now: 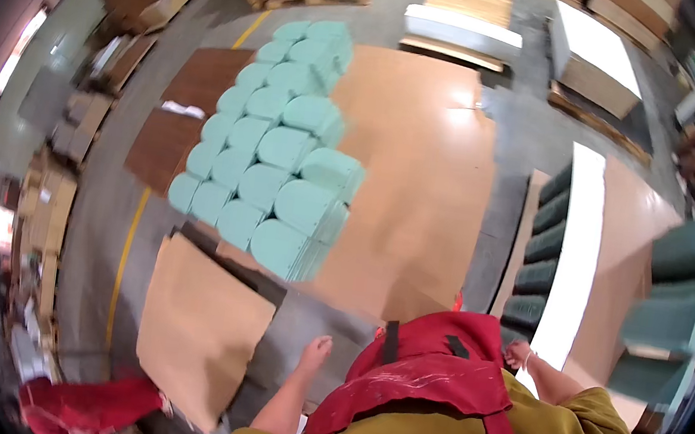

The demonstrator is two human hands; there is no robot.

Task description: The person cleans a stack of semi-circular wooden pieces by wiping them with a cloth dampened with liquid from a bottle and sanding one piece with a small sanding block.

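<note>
The left hand (pixel 316 352) is held above the floor in front of the body, its fingers partly curled; I cannot tell how far open it is, though no object shows in it. The right hand (pixel 517 352) is at the near end of the stack on the right; its grip is too small to make out, and whether it touches the stack is unclear.

Largest is the brown sheet (pixel 420 191) spread on the floor ahead. The mint-green panels (pixel 261 141), round-ended and packed in rows of piles, stand over its left part. Nearer, to the left of the left hand, lies a tan sheet (pixel 204 321) with uneven edges. A red apron (pixel 423 378) covers the person's front, between the two hands. On the right runs a long brown board (pixel 624 225), with green panels (pixel 655 324) at its right. Along its left side is a narrower white strip (pixel 573 253), just beside the right hand. Smallest are the dark green pieces (pixel 536 277), lined up along the strip's left edge.
</note>
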